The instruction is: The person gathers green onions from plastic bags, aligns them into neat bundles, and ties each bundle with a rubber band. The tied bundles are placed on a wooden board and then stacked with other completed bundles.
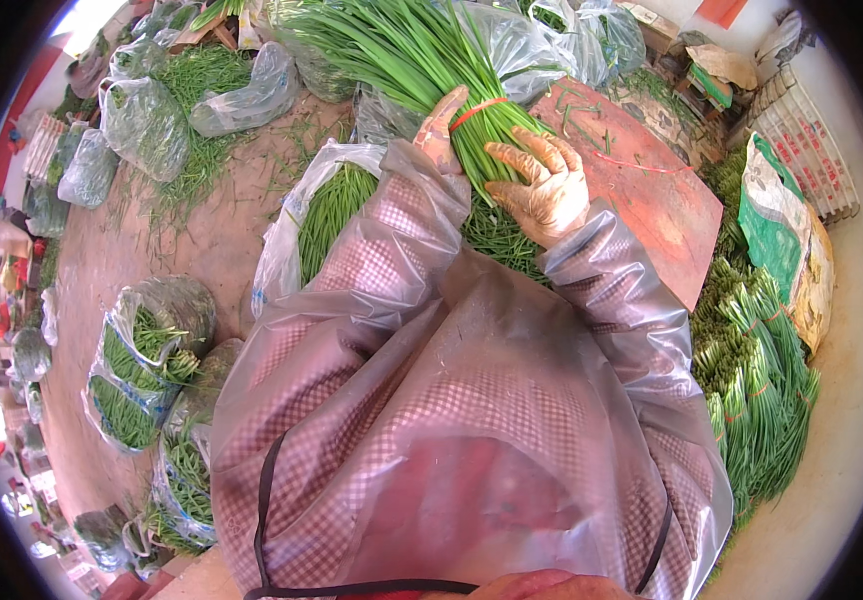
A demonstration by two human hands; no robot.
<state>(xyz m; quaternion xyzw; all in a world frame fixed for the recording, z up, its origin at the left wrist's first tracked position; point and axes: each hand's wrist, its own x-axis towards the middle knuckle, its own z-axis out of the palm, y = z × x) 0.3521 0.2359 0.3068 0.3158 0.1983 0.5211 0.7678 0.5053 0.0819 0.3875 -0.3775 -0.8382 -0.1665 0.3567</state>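
Note:
A large bundle of long green leaves, seemingly garlic chives point(416, 67), lies slanted in front of me, with a red band point(478, 112) around its lower part. My left hand point(443, 131), in a stained glove, rests against the bundle's left side near the band, its fingers partly hidden. Against the stalks below the band is my right hand point(540, 180), gloved too, its fingers spread and bent over the cut ends. Whether either hand bears the bundle's weight is unclear. Beside the right hand a red board point(641, 202) carries leaf scraps and a loose red band point(641, 163).
An open plastic bag of chives point(338, 210) stands left of my sleeve. Tied bundles point(761, 397) are stacked at my right near a green and white sack point(776, 214). More filled bags point(146, 124) and scattered leaves point(203, 71) lie on the floor to the left.

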